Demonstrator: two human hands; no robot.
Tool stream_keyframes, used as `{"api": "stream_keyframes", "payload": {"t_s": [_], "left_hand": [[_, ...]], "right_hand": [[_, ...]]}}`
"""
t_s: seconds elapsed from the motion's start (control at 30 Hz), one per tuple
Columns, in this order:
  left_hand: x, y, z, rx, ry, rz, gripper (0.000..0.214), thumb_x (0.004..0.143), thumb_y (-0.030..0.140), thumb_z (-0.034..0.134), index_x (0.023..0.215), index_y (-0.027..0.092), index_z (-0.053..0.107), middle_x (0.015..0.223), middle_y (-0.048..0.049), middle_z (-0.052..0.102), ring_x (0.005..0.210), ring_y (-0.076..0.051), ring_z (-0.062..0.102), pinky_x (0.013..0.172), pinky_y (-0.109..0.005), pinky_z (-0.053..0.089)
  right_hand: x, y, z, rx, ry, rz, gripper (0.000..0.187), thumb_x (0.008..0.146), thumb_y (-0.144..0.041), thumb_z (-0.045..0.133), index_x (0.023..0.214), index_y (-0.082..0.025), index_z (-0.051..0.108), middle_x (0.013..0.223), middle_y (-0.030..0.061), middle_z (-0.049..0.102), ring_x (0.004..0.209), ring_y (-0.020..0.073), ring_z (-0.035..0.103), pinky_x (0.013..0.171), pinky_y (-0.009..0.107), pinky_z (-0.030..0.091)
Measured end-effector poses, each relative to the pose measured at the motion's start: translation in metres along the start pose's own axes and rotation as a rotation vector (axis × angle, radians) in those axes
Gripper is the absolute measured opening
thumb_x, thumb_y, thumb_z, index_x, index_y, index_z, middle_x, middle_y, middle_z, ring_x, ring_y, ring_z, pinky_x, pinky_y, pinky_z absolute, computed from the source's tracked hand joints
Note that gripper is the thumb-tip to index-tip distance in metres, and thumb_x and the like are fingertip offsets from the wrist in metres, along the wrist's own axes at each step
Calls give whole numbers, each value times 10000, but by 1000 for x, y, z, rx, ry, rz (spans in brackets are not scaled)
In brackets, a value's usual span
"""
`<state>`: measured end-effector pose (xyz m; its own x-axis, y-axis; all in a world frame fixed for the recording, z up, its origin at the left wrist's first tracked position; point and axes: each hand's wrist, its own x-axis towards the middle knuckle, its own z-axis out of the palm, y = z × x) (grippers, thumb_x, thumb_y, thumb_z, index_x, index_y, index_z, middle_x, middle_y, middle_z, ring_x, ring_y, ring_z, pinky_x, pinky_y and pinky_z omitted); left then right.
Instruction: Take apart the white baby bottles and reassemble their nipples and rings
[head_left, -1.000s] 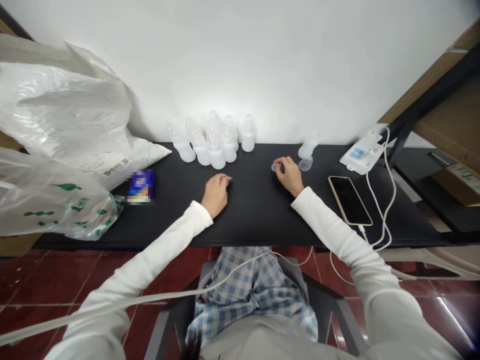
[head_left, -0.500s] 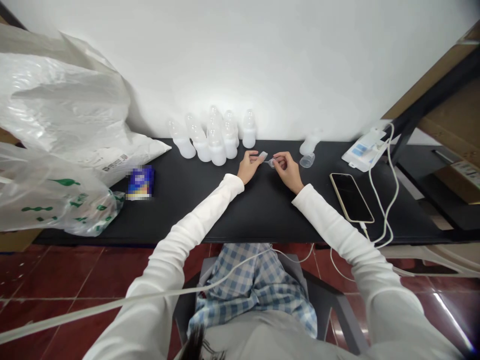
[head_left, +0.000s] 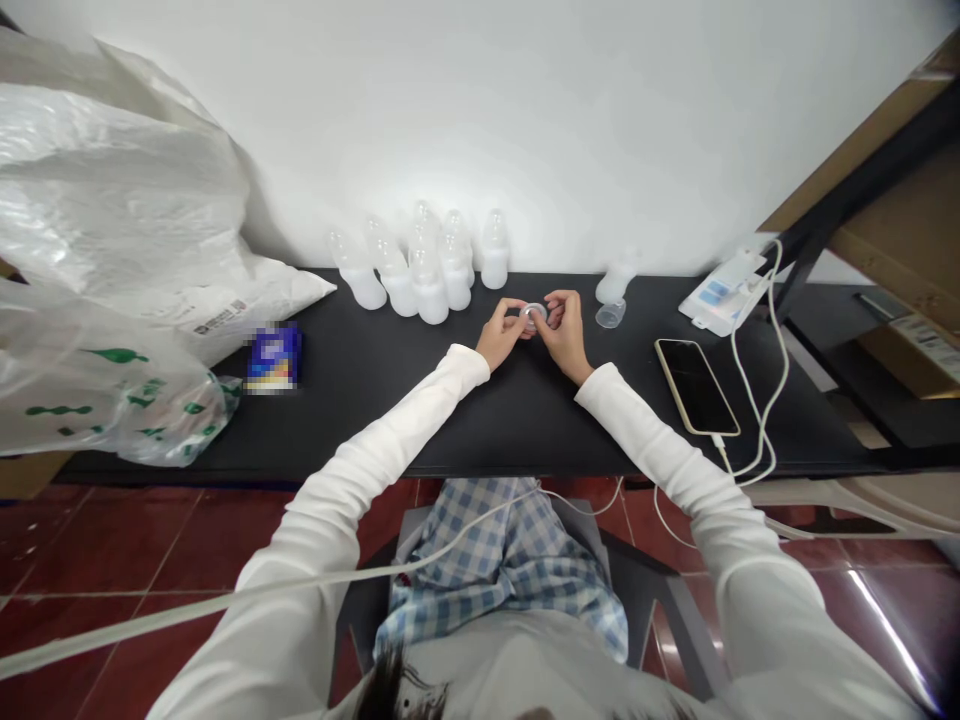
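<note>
Over the table's middle, my left hand [head_left: 504, 332] pinches one side of a whitish bottle ring [head_left: 534, 312]. My right hand [head_left: 564, 332] grips its other side, thumb pressed into the middle. A small translucent piece seems to sit in the ring, mostly covered by my fingers, so its shape cannot be made out. Several white feeding bottles with clear domed caps [head_left: 431, 290] stand beyond my left hand; one [head_left: 495, 255] is apart from the group. Right of my hands are a pale bottle body [head_left: 618, 280] without its dome and a loose clear cap [head_left: 610, 314].
White plastic bags [head_left: 127, 300] fill the left end of the black table [head_left: 517, 430], beside a blue packet [head_left: 274, 357]. On the right lie a phone [head_left: 697, 388], a white cable [head_left: 772, 370] and a white-and-blue package [head_left: 724, 295]. A wall is behind.
My hands have come together. The ring from my left hand and the translucent piece from my right are now joined or pressed together between my fingers. The view has shifted slightly.
</note>
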<state>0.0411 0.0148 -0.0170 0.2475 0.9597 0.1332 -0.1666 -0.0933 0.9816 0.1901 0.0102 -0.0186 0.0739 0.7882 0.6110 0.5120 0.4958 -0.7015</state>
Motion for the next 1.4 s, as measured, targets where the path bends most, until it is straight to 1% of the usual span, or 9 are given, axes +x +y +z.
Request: {"api": "stream_keyframes", "payload": {"t_s": [0.1,0.2,0.3,0.6,0.73,0.9,1.07,1.27,1.4], "left_hand": [[1,-2,-2,34,51,26,287,897,400,687,1046,200,545,806,9,736,725,-112,720,758,-259,593],[0,0,-4,125,69,23,208,911,335,663,1020,202,546,723,32,714,636,-100,694,673,-229,575],[-2,4,-5,226,72,34,129,924,283,625,1008,212,556,655,58,683,586,-90,668,622,-208,549],[3,11,-13,487,27,177,57,954,242,568,999,218,593,643,57,657,595,-101,655,676,-226,522],[3,9,-13,473,52,178,94,948,230,568,1040,222,584,698,44,671,644,-110,669,725,-243,537],[6,1,-14,340,66,136,263,881,179,631,1109,223,507,820,28,695,766,-120,706,813,-276,554],[9,-6,-15,288,117,104,328,810,138,675,983,242,416,712,81,646,638,-92,658,711,-240,525],[6,-3,-11,410,133,117,293,786,170,711,900,239,450,647,94,619,602,-89,606,673,-235,478],[7,-3,-13,353,71,129,249,832,164,668,962,235,468,691,80,638,622,-89,629,696,-237,495]], "right_hand": [[0,-3,2,79,-111,41,410,915,-592,583,1107,-233,530,935,19,563,657,113,482,649,300,476],[-1,-8,1,135,-206,70,454,928,-674,496,1015,-233,558,794,-3,597,655,125,518,635,286,464],[-2,-11,1,174,-202,82,490,888,-717,524,946,-231,543,727,-18,595,631,118,522,609,269,452],[0,-2,15,313,-146,163,506,814,-732,615,872,-246,486,682,-44,553,596,105,529,584,255,474],[1,3,17,332,-145,181,508,806,-737,622,925,-255,513,754,-25,609,650,119,576,611,267,508],[2,8,15,356,-156,203,514,798,-723,645,1007,-261,559,880,5,651,755,139,623,725,306,559],[2,8,16,359,-166,190,510,768,-705,688,957,-251,555,789,-12,611,694,132,576,639,289,500],[-1,4,15,243,-139,165,436,797,-634,701,877,-246,520,673,-56,513,582,105,460,560,274,401],[1,8,12,303,-161,214,519,740,-678,734,946,-257,512,706,-60,514,618,110,500,588,274,438]]}}
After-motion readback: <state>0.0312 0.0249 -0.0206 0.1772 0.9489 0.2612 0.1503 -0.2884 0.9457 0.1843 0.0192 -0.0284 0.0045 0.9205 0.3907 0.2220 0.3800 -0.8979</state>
